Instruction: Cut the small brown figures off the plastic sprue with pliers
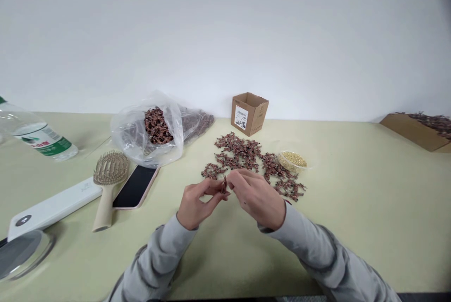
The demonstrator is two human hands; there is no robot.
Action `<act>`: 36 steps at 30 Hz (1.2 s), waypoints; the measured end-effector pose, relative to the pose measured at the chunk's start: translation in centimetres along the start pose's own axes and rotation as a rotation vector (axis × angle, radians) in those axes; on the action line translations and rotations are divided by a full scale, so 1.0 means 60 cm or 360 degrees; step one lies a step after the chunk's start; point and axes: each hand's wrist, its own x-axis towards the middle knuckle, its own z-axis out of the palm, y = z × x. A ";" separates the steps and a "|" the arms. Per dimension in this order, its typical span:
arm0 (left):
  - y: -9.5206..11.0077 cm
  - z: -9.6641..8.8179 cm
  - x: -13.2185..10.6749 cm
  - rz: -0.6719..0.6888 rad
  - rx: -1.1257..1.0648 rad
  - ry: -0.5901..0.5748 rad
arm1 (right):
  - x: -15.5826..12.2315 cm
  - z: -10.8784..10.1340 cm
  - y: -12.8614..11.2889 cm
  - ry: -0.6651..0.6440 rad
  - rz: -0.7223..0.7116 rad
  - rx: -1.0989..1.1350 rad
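Between the thumb and fingers of my left hand is a small brown animal-like figurine. My right hand is closed in a pinch right beside it, its fingertips mostly turned away, so what they hold is hidden. Just beyond both hands, a loose pile of similar brown figurines spreads over the table. A shallow clear bowl of tiny gold pieces stands at the pile's right edge.
Behind the pile stands an open cardboard box. Left are a plastic bag of brown figurines, a phone, a hairbrush, a white flat device, and a water bottle. Another cardboard box sits far right.
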 end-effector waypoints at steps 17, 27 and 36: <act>0.010 0.003 -0.002 -0.0360 -0.0622 -0.0006 | 0.000 -0.003 0.003 0.0081 0.0208 0.0290; 0.014 0.012 0.001 -0.0588 -0.1183 -0.0039 | 0.002 -0.005 0.002 0.0115 0.0202 0.0339; 0.007 0.010 0.002 -0.0675 -0.1390 -0.0065 | 0.004 -0.022 0.000 0.0344 0.0576 0.0707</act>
